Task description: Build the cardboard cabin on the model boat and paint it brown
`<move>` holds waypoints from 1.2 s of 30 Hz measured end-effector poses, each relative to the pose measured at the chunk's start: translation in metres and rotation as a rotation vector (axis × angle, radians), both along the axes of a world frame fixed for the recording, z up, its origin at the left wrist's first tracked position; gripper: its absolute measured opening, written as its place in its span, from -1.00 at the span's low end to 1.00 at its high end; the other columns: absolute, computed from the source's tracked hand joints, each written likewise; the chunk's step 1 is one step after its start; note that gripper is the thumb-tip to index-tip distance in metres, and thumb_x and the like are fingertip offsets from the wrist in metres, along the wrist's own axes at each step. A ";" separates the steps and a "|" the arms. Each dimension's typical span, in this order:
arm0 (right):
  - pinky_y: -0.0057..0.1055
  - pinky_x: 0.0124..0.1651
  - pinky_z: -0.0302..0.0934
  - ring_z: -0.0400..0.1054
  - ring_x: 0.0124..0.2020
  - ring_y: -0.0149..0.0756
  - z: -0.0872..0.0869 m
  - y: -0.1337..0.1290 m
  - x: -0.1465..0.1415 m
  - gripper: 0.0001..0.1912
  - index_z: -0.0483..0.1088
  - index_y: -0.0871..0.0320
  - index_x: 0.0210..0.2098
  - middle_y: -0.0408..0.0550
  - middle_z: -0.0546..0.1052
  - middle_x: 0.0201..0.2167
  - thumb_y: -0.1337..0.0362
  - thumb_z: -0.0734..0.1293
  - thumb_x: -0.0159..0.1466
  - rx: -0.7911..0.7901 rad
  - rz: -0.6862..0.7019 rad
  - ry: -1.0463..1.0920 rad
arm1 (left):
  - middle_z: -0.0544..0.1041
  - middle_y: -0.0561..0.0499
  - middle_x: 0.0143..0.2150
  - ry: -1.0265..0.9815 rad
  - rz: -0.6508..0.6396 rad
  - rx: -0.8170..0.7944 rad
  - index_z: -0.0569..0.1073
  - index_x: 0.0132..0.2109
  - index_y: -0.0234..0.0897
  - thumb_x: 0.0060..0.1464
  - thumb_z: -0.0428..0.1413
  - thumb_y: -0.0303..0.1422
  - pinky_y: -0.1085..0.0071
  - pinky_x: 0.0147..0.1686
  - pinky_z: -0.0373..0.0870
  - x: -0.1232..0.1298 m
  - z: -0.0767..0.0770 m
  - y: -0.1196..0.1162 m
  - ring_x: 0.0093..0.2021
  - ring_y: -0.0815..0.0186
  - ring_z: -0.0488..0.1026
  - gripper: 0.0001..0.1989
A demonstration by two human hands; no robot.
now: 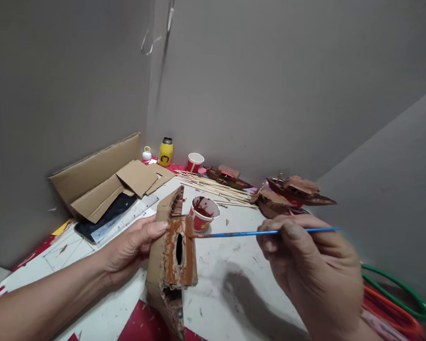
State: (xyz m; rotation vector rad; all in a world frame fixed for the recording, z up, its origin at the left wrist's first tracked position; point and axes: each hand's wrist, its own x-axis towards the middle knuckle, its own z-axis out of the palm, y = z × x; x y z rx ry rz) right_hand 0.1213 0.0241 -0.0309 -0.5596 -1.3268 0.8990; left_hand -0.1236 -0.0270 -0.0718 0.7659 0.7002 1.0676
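My left hand [138, 241] grips a cardboard model boat [156, 255] by its hull, with the thumb on top near the cabin. The boat is turned on its side, and its cabin [190, 251] is coated in brown paint around a dark oval opening. Between the thumb and fingers of my right hand [308, 260] is a thin blue paintbrush [241, 234], held level. Its brown tip touches the cabin's upper right part. Just behind the boat stands a red and white paper cup [203, 219] with brown paint inside.
Thin wooden sticks [216, 189] lie across the table behind the cup. Brown model boats [301, 189] stand at the back right. A yellow bottle [165, 152] and a second paper cup [195, 162] are at the back. Cardboard pieces [137, 177], a phone [108, 215] and a clear ruler [122, 220] lie left.
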 end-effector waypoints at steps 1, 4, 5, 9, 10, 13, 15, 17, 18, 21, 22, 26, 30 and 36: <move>-0.54 -0.64 0.28 0.35 -0.65 -0.45 0.000 0.000 0.001 -0.89 0.60 0.06 -0.41 -0.17 0.51 -0.58 0.19 0.54 0.18 -0.020 0.020 -0.006 | 0.67 -0.18 -0.07 0.005 0.006 0.005 0.56 0.02 -0.29 0.10 0.26 -0.06 0.03 0.12 0.35 0.000 0.000 0.000 -0.07 0.04 0.60 -0.53; -0.55 -0.61 0.27 0.33 -0.64 -0.47 0.002 -0.001 0.001 -0.87 0.59 0.08 -0.43 -0.18 0.50 -0.59 0.20 0.53 0.20 -0.039 0.068 -0.022 | 0.68 -0.16 -0.10 0.013 0.028 0.017 0.56 0.01 -0.28 0.09 0.28 -0.07 0.07 0.09 0.37 0.000 0.000 0.002 -0.10 0.07 0.61 -0.55; -0.55 -0.62 0.27 0.33 -0.64 -0.47 0.002 -0.001 0.001 -0.86 0.59 0.09 -0.44 -0.18 0.49 -0.59 0.20 0.53 0.20 -0.031 0.067 -0.020 | 0.68 -0.16 -0.10 0.013 0.031 0.013 0.56 0.01 -0.27 0.08 0.29 -0.08 0.07 0.08 0.38 0.000 0.000 0.002 -0.10 0.07 0.61 -0.56; -0.57 -0.62 0.29 0.38 -0.62 -0.46 0.002 -0.001 -0.001 -0.88 0.61 0.09 -0.40 -0.17 0.51 -0.56 0.20 0.52 0.22 0.018 0.014 -0.004 | 0.68 -0.15 -0.11 0.012 0.018 -0.006 0.57 0.01 -0.28 0.05 0.32 -0.11 0.07 0.08 0.39 0.002 0.001 0.001 -0.08 0.07 0.60 -0.56; -0.57 -0.61 0.30 0.39 -0.61 -0.45 0.001 -0.001 -0.001 -0.89 0.61 0.08 -0.39 -0.16 0.52 -0.55 0.20 0.51 0.23 0.023 0.007 -0.015 | 0.68 -0.14 -0.12 0.006 0.012 -0.007 0.57 0.01 -0.27 0.04 0.33 -0.11 0.08 0.09 0.38 0.002 0.002 0.001 -0.09 0.08 0.61 -0.55; -0.56 -0.60 0.31 0.39 -0.60 -0.44 -0.001 -0.002 0.001 -0.89 0.61 0.05 -0.38 -0.16 0.52 -0.58 0.18 0.49 0.26 0.008 0.023 -0.063 | 0.68 -0.10 -0.12 -0.018 0.003 -0.006 0.57 0.04 -0.22 0.00 0.36 -0.13 0.07 0.13 0.37 0.004 0.004 0.000 -0.09 0.10 0.61 -0.52; -0.57 -0.61 0.30 0.36 -0.62 -0.44 -0.001 -0.003 0.001 -0.86 0.60 0.05 -0.40 -0.16 0.50 -0.61 0.16 0.50 0.24 -0.009 0.040 -0.071 | 0.68 -0.09 -0.11 -0.026 0.014 -0.011 0.57 0.04 -0.21 -0.02 0.37 -0.13 0.04 0.13 0.37 0.005 0.004 0.000 -0.08 0.07 0.61 -0.51; -0.58 -0.62 0.29 0.36 -0.64 -0.46 0.000 -0.003 0.001 -0.85 0.60 0.06 -0.41 -0.17 0.49 -0.61 0.15 0.52 0.22 -0.020 0.038 -0.056 | 0.68 -0.11 -0.09 -0.025 0.027 -0.025 0.58 0.03 -0.21 -0.04 0.38 -0.12 0.01 0.11 0.38 0.005 0.004 -0.001 -0.08 0.05 0.61 -0.50; -0.59 -0.63 0.29 0.36 -0.64 -0.46 0.000 -0.002 0.000 -0.85 0.60 0.06 -0.42 -0.17 0.50 -0.60 0.14 0.53 0.21 -0.021 0.030 -0.041 | 0.68 -0.11 -0.09 -0.025 0.031 -0.032 0.58 0.03 -0.21 -0.04 0.38 -0.12 0.00 0.10 0.39 0.005 0.004 -0.001 -0.08 0.05 0.61 -0.50; -0.59 -0.62 0.30 0.39 -0.62 -0.45 0.000 0.000 -0.002 -0.84 0.61 0.05 -0.41 -0.16 0.52 -0.58 0.12 0.53 0.21 -0.031 -0.005 -0.011 | 0.68 -0.11 -0.09 -0.026 0.028 -0.028 0.57 0.04 -0.21 -0.02 0.37 -0.14 0.02 0.12 0.38 0.004 0.003 -0.001 -0.07 0.08 0.61 -0.52; -0.59 -0.62 0.30 0.40 -0.62 -0.45 0.000 0.001 -0.002 -0.84 0.61 0.05 -0.41 -0.16 0.52 -0.58 0.12 0.53 0.21 -0.037 -0.005 -0.013 | 0.68 -0.11 -0.10 -0.030 0.024 -0.022 0.58 0.04 -0.21 -0.01 0.37 -0.14 0.03 0.12 0.38 0.004 0.003 -0.001 -0.07 0.09 0.61 -0.52; -0.60 -0.62 0.30 0.38 -0.63 -0.46 0.001 0.001 -0.002 -0.84 0.61 0.05 -0.42 -0.16 0.50 -0.62 0.13 0.53 0.21 -0.057 0.045 -0.052 | 0.69 -0.07 -0.12 -0.053 0.015 0.010 0.59 0.02 -0.19 -0.01 0.37 -0.14 0.06 0.10 0.40 0.003 0.004 0.000 -0.09 0.11 0.62 -0.55; -0.60 -0.62 0.29 0.38 -0.63 -0.47 0.001 0.001 -0.002 -0.83 0.61 0.05 -0.43 -0.17 0.52 -0.57 0.12 0.54 0.18 -0.071 0.027 -0.019 | 0.68 -0.05 -0.14 -0.061 0.016 0.033 0.59 -0.01 -0.18 0.00 0.37 -0.15 0.08 0.12 0.38 0.004 0.005 0.000 -0.10 0.13 0.61 -0.58; -0.59 -0.60 0.30 0.41 -0.59 -0.45 -0.002 0.004 -0.002 -0.85 0.61 0.05 -0.39 -0.16 0.53 -0.54 0.13 0.53 0.20 -0.074 0.020 -0.017 | 0.67 -0.12 -0.11 -0.019 0.020 0.018 0.57 0.04 -0.22 -0.02 0.37 -0.12 0.05 0.08 0.39 0.004 0.005 -0.001 -0.06 0.07 0.59 -0.50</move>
